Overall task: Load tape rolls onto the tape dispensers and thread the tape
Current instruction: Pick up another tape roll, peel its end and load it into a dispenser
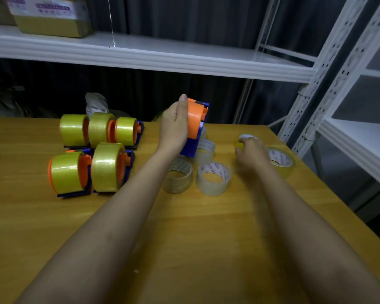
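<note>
Dispenser [196,123] gripped by left hand [173,126]; right hand [251,153] grasps tape roll [242,140].

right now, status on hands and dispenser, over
Left hand grips empty orange-and-blue plastic tape dispenser, lifted. Right hand closing on small yellowish tape roll. Clear tape rolls lie below dispenser.

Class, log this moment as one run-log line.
left hand: holds empty dispenser | right hand: on yellow roll | loaded dispensers: five
</note>
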Tool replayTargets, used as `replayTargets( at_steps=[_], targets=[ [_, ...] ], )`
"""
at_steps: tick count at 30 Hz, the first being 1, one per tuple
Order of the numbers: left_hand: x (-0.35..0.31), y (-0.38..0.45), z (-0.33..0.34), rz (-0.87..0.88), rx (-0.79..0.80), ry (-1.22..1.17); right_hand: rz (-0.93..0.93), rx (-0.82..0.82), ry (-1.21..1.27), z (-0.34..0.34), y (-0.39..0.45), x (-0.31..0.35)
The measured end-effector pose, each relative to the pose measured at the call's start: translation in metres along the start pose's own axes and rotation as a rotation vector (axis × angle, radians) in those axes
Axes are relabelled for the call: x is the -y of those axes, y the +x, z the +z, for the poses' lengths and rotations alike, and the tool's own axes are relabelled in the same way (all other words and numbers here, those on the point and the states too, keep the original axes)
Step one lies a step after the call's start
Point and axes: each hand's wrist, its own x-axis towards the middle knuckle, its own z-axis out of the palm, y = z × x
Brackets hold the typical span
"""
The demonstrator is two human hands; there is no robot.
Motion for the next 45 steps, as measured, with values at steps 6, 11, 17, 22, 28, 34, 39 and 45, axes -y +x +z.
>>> replayTargets(
  at_steps=[6,11,17,22,28,34,39,45],
  targets=[
    [0.005,0.012,0.002,-0.006,0.01,0.029,0.189,0.19,-0.3,0.012,0.028,0.002],
    [0.003,0.015,-0.006,0.024,0.045,0.004,0.023,0.017,-0.376,0.019,0.036,0.005],
    [-0.003,0.006,-0.021,0.018,0.012,-0.006,-0.063,-0.214,-0.065,0.003,0.025,0.024],
    [-0.01,-0.003,-0.039,0.0,-0.02,-0.034,-0.189,-0.314,0.722,-0.031,-0.013,0.061],
    [-0.028,-0.022,-0.074,-0.009,-0.083,-0.072,-0.351,-0.225,1.13,-0.058,-0.064,0.108],
    [-0.042,-0.048,-0.102,-0.024,-0.129,-0.096,-0.4,-0.042,1.425,-0.055,-0.115,0.146],
    [-0.046,-0.082,-0.122,-0.063,-0.113,-0.125,-0.473,0.156,1.551,-0.035,-0.156,0.16],
    [-0.039,-0.126,-0.138,-0.105,-0.041,-0.122,-0.502,0.159,1.529,-0.016,-0.193,0.159]
  ],
)
